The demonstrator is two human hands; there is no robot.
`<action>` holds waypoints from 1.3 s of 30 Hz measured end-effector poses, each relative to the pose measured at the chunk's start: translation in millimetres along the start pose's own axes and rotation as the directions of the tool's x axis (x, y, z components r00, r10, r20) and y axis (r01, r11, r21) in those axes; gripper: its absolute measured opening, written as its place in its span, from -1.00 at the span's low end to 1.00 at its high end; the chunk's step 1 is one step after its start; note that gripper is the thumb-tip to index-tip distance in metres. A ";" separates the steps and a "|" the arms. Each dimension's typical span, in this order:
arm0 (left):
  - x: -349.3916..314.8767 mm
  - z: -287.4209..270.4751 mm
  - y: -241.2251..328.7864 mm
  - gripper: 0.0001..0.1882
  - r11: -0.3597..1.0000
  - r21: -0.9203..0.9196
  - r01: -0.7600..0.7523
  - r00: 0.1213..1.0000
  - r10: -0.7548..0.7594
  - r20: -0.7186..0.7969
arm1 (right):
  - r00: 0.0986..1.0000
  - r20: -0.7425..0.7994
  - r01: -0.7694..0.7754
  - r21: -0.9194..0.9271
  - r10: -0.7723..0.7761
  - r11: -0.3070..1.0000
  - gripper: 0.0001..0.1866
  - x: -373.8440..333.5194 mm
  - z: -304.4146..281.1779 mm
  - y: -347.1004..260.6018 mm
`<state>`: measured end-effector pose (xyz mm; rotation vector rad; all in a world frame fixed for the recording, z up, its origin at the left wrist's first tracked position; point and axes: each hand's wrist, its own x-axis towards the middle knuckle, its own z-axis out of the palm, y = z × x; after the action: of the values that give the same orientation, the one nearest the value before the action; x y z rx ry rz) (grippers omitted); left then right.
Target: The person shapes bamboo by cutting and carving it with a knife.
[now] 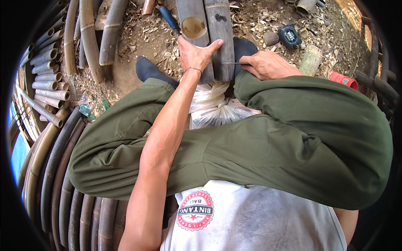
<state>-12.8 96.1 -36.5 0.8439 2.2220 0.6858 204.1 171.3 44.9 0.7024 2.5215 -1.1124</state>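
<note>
Two dark bamboo lengths (220, 35) lie side by side between my feet, pointing away from me. On the left one is a round, tan-lined bamboo opening (194, 28); whether it is a cut hole or a tube's mouth is unclear. My left hand (196, 55) grips the bamboo just below this opening, its thumb reaching right and most fingers hidden. My right hand (268, 65) is closed on the end of a thin dark tool (242, 63), which lies across the near part of the right length. The tool's kind cannot be made out.
A blue-handled tool (168, 17) lies beyond my left hand. At the right are a tape measure (289, 35), a bamboo offcut (311, 59) and a red object (344, 80). A white plastic bag (209, 104) sits between my legs. Bamboo poles (54, 167) crowd the left; shavings litter the ground.
</note>
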 end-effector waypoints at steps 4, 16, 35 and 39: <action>1.4 1.3 -2.6 0.32 1.000 0.024 -0.004 1.000 0.004 -0.020 | 0.994 0.057 -0.090 -0.098 0.096 0.991 -0.78 -2.7 -7.3 0.4; -0.4 -2.8 5.8 0.30 1.000 0.003 0.026 1.000 -0.026 0.002 | 0.931 -0.340 -0.010 0.340 0.132 0.940 -0.52 -2.4 -38.5 18.1; -4.6 -8.6 18.9 0.22 1.000 -0.007 0.019 1.000 -0.019 -0.017 | 0.928 -0.369 0.082 0.087 -0.045 0.993 -0.66 107.4 -106.2 69.5; 0.0 -16.4 29.3 0.26 0.991 -0.060 0.116 0.990 -0.110 0.091 | 0.921 -0.386 0.090 0.088 -0.049 0.992 -0.66 108.8 -109.8 69.6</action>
<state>-13.7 111.4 -6.6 0.6965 2.1394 0.6514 143.1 328.3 26.0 0.9466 2.8473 -1.2416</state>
